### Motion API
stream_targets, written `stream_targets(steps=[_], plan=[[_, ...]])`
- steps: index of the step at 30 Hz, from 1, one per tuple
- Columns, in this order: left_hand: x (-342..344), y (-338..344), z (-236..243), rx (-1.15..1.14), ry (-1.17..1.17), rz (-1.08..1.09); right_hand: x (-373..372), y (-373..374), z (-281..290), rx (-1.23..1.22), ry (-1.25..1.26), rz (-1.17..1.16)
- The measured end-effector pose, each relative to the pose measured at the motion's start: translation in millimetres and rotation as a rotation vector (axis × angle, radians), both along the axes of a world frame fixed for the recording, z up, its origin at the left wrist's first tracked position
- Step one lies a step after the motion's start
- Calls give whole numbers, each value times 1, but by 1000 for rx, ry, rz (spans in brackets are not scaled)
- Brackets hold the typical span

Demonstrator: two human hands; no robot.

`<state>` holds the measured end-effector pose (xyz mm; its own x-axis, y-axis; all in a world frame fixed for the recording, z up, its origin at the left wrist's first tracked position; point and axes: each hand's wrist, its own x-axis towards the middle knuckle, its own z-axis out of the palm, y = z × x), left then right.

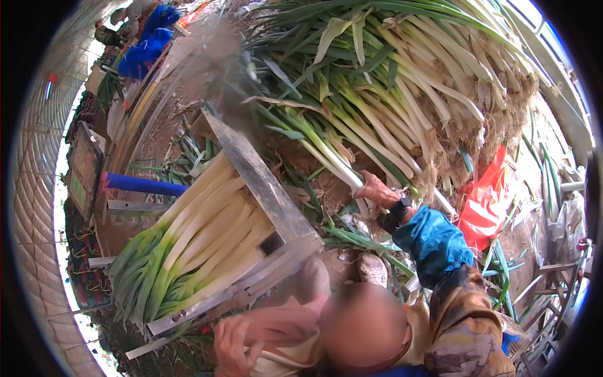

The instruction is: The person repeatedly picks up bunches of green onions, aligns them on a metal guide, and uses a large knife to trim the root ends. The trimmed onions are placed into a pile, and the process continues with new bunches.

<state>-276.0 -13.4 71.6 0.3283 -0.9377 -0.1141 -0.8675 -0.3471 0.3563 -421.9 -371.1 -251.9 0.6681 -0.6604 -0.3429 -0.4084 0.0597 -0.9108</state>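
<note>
My right hand (377, 190), at the end of a teal sleeve and with a dark band on the wrist, is closed round the white lower end of a long green onion (334, 162). The leafy part of this onion lies toward the large heap of green onions (402, 81), whose stalks have shaggy roots at the right. At the lower left, my left hand (235, 345) is slightly blurred, with its fingers loosely bent and apart and nothing visible in them. Just beyond it, cleaned green onions (198, 232) lie side by side in a metal frame (257, 182).
A red plastic bag (487, 201) lies right of my right hand. Loose leaves litter the ground. A blue bar (144, 183) and a flat panel (85, 169) stand left of the frame. Blue cloth (147, 47) is at the far left, metal racking (556, 289) at the right.
</note>
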Motion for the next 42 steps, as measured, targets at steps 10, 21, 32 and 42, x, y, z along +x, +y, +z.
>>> stream_targets(steps=[10, 21, 32, 42], plan=[[-41, -142, -57, 193, 1085, 207, -20, -1, 59, 44, 42, 126], [-88, -237, -268, -265, 2324, 840, -2, -14, 58, -126, 90, 248], [-96, -230, -304, -246, 2453, 884, 32, -30, 67, -786, 285, 576], [-81, -215, -299, -252, 2375, 983, -38, -20, 60, 209, 140, -39]])
